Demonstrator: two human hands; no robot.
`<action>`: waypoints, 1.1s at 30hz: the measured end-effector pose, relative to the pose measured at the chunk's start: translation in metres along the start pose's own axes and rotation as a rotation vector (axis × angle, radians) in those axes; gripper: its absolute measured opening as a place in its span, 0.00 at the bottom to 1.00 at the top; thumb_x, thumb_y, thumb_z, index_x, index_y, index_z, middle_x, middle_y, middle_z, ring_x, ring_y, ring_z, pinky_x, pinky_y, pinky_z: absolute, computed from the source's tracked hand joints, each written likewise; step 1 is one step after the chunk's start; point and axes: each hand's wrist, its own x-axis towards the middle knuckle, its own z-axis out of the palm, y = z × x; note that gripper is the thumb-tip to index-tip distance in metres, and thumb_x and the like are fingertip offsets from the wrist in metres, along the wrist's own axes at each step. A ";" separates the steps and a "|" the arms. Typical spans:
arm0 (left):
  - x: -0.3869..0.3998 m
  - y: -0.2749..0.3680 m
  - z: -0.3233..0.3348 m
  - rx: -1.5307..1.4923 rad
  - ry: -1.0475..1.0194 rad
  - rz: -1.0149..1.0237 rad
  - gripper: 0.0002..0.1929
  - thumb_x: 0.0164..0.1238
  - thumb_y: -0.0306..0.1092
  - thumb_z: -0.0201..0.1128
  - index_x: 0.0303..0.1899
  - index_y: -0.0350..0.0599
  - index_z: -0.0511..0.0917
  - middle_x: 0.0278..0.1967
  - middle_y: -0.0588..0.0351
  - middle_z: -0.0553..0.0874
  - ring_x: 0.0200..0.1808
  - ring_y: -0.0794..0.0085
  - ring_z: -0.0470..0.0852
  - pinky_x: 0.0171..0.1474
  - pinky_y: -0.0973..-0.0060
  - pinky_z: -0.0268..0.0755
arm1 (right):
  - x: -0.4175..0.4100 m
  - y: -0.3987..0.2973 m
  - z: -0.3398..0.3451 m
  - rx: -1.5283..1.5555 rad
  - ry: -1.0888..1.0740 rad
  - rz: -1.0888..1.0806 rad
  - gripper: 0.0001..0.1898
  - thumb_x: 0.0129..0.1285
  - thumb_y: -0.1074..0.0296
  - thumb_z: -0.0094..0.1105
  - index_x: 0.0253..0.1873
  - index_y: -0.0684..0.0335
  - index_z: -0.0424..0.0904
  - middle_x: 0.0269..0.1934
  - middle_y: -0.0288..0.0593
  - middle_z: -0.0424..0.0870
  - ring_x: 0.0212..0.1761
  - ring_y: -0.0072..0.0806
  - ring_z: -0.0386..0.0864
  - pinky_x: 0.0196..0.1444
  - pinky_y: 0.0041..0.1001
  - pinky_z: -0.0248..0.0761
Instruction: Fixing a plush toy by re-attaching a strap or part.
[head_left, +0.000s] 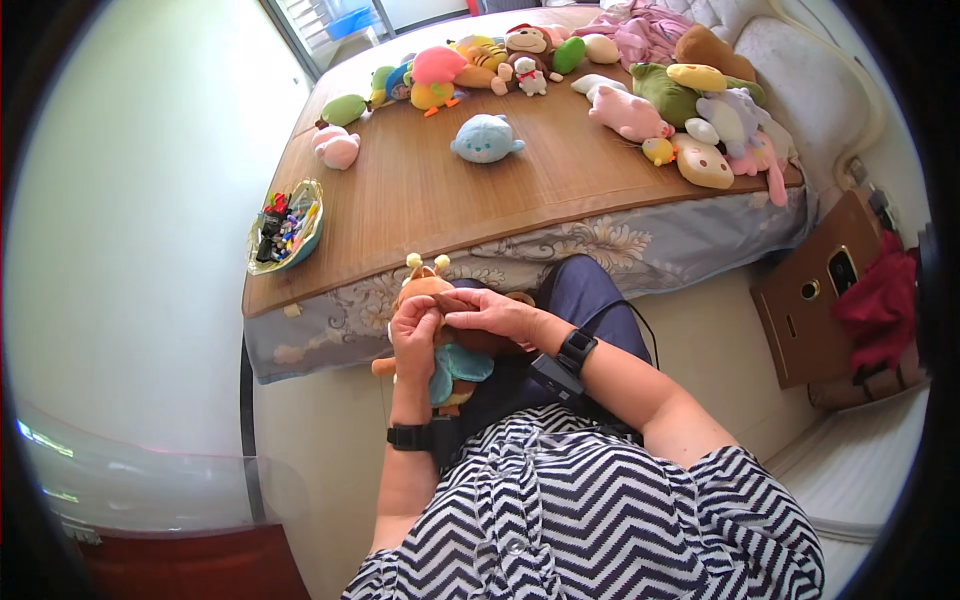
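On my lap rests an orange-brown plush toy (426, 286) with yellow-tipped antennae and teal wings (459, 369). My left hand (415, 330) covers much of its head, the thumb and fingers pinched together there. My right hand (495, 311) reaches in from the right and pinches a dark brown piece (450, 303) at the toy, its fingertips meeting those of the left. The hands hide what exactly lies between the fingertips. Both wrists carry black straps with small devices.
Ahead, a mat-covered bed (420, 195) bears a blue plush toy (487, 139), a pink plush (335, 147) and several plush toys along the far edge and at right. A basket of pens (286, 227) sits at its left corner. A brown safe-like box (817, 289) stands right.
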 end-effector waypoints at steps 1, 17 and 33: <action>-0.001 0.001 0.002 0.013 -0.009 0.010 0.05 0.69 0.23 0.56 0.42 0.39 0.79 0.30 0.64 0.81 0.30 0.85 0.77 0.33 0.88 0.68 | -0.001 0.003 -0.003 -0.116 0.009 0.027 0.31 0.67 0.57 0.63 0.69 0.66 0.66 0.59 0.37 0.74 0.61 0.20 0.69 0.64 0.20 0.62; 0.015 -0.012 -0.023 -0.327 0.171 -0.037 0.05 0.69 0.22 0.58 0.42 0.42 0.80 0.26 0.61 0.79 0.21 0.81 0.73 0.25 0.81 0.69 | -0.058 -0.031 -0.091 -0.569 0.030 0.149 0.14 0.55 0.67 0.72 0.45 0.64 0.82 0.36 0.29 0.82 0.40 0.18 0.76 0.46 0.21 0.71; 0.066 0.067 0.051 0.061 -0.076 0.102 0.05 0.70 0.27 0.60 0.41 0.37 0.81 0.23 0.64 0.77 0.25 0.83 0.75 0.29 0.84 0.69 | -0.089 -0.136 -0.097 -0.187 0.311 -0.409 0.22 0.54 0.76 0.68 0.55 0.63 0.76 0.47 0.37 0.82 0.49 0.23 0.79 0.54 0.24 0.74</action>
